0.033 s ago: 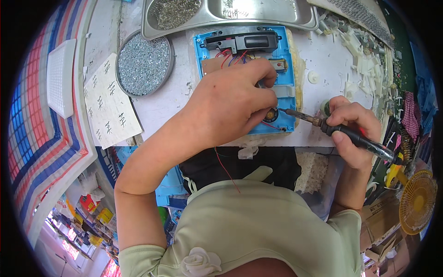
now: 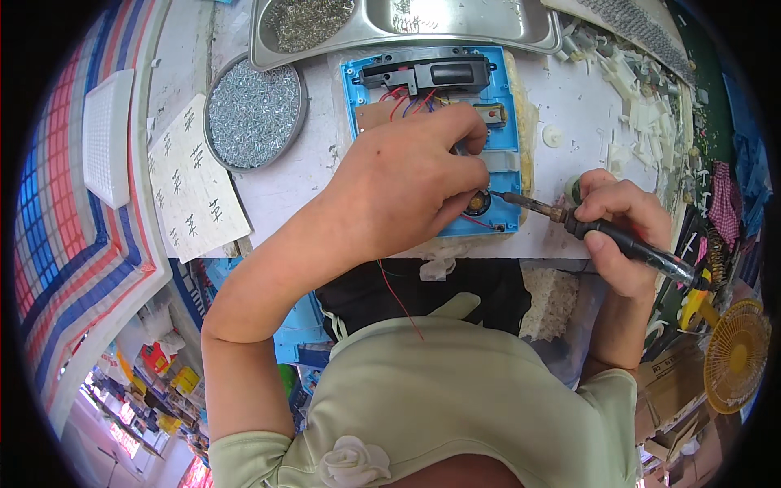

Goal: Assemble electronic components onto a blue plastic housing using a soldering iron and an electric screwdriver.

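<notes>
On the white table [image 2: 281,195], partly beneath the left hand [image 2: 407,179] and left of the right hand [image 2: 622,224]: blue plastic case [image 2: 508,215], with wires [image 2: 427,99] inside. On the left, fingers bent together over the case; impossible to tell whether pinching anything. On the right, fingers wrapped around a black soldering iron [image 2: 626,246], with its tip just beside a round part [image 2: 478,203] in the case. Farther left, pale paper [image 2: 197,175] with one dark handwritten character repeated; at lower right, cardboard [image 2: 671,370] with print too small to read. Near the paper, round dish [image 2: 305,106] full of small silver screws [image 2: 254,114]. Beyond the case, metal tray [image 2: 488,18]: brownish metal bits [image 2: 309,23] heaped in the left compartment, a sparse scatter in the next.
</notes>
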Motion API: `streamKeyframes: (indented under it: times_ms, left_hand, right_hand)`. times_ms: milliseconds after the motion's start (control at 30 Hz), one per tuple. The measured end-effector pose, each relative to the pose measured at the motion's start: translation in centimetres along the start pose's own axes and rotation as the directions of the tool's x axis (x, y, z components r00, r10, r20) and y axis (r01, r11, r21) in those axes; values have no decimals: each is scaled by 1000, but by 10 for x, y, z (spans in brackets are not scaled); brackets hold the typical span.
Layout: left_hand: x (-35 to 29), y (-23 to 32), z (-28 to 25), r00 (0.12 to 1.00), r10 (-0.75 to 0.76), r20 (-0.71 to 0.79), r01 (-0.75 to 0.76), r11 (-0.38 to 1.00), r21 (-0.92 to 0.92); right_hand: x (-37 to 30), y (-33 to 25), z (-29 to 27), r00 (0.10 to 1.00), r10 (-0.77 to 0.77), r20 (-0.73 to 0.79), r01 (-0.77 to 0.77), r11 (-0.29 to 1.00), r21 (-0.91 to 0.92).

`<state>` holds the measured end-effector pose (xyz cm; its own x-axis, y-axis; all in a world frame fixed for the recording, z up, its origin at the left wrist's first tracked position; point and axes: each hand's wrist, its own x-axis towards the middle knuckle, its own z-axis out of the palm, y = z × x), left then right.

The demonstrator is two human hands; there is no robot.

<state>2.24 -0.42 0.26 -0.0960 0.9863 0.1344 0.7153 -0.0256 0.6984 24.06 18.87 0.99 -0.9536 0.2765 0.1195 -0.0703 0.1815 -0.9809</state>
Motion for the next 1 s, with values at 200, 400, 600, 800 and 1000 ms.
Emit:
streamKeyframes:
  times_ms: [200,400,600,800,1000]
  left_hand:
    - [1,3,1,1000,-5,-1,5,999,33]
    - [3,8,0,1000,-4,12,3,996,89]
    - [5,11,-2,999,10,38,-17,985,175]
    - [5,12,-1,999,21,42,-29,981,190]
    - [1,9,0,999,30,21,-34,983,182]
  right_hand:
    - [2,2,4,1000,-2,-10,2,1000,7]
    - [3,1,6,999,34,-10,-34,999,12]
    - [6,-6,6,996,88,-1,-88,995,-53]
    - [3,-24,13,973,212,-92,-220,972,-87]
    - [-25,-17,0,980,51,-190,-58,998,-30]
